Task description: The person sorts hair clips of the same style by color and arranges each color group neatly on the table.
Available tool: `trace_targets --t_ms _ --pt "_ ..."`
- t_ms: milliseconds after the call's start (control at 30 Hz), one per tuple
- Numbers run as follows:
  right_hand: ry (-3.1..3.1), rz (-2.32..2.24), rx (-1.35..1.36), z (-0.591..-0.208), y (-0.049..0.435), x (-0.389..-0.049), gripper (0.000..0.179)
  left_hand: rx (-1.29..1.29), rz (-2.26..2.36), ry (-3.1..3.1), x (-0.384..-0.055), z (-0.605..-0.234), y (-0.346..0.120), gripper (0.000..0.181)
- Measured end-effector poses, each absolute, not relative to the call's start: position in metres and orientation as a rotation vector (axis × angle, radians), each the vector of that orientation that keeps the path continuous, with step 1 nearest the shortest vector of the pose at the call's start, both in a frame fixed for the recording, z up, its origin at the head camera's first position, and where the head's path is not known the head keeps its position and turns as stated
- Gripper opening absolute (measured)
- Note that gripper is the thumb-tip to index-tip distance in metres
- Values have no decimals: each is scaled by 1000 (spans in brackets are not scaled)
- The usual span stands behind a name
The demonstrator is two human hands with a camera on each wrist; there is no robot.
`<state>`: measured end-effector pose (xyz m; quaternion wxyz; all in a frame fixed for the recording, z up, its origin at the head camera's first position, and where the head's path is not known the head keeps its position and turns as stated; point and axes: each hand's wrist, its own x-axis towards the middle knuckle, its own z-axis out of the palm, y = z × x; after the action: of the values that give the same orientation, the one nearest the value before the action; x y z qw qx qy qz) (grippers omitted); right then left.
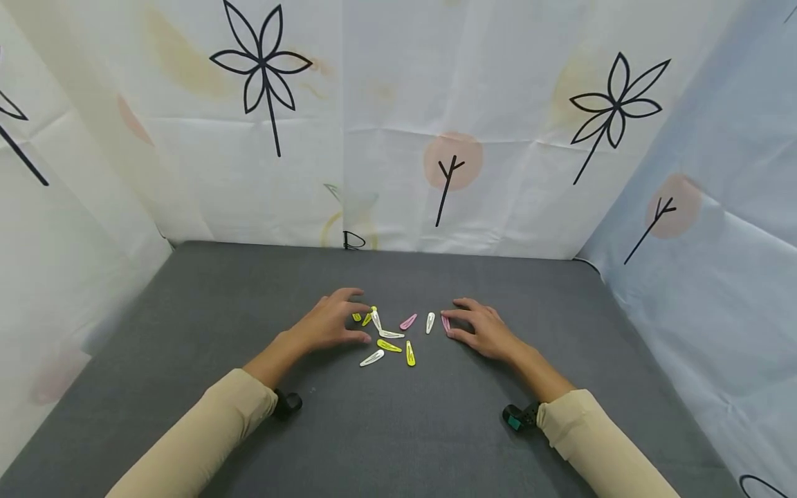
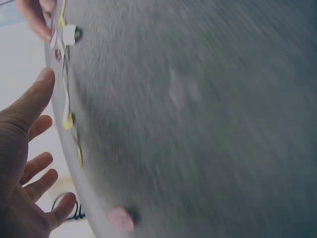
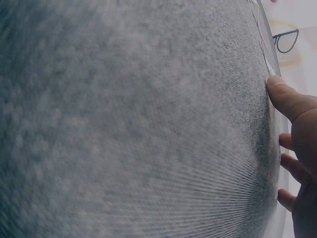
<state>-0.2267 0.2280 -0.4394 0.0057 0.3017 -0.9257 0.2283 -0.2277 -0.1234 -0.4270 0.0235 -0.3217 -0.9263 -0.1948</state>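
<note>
Several snap hair clips lie loosely spread on the grey table between the two hands. Beside the left end of the group, my left hand [image 1: 333,321] has its fingers spread and relaxed around a white clip [image 1: 376,320] and a yellow clip [image 1: 367,319]. Its thumb and fingers hold nothing in the left wrist view. At the right end, my right hand [image 1: 479,328] rests low, with thumb and fingertips right at a pink clip [image 1: 445,322] that it partly hides. The fingers of the right hand [image 3: 299,144] look loosely parted in the right wrist view.
A second pink clip [image 1: 408,321] and another white clip [image 1: 430,322] lie mid-group. Nearer me are two yellow clips [image 1: 389,346] [image 1: 410,353] and a white one [image 1: 371,357]. A patterned cloth [image 1: 398,83] hangs behind the table [image 1: 398,429].
</note>
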Motion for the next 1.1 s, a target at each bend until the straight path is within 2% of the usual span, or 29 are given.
trace_targets --t_ms 533,667,1100 --pt "-2795 724 988 -443 229 -224 41 -1018 -639 -2905 -242 -438 -55 34" --pt "-2836 725 966 -443 229 -225 42 -1012 -632 -2914 -244 -439 -48 33" --pt "-2900 706 930 -441 228 -226 43 -958 -689 -2912 -249 -440 -47 13"
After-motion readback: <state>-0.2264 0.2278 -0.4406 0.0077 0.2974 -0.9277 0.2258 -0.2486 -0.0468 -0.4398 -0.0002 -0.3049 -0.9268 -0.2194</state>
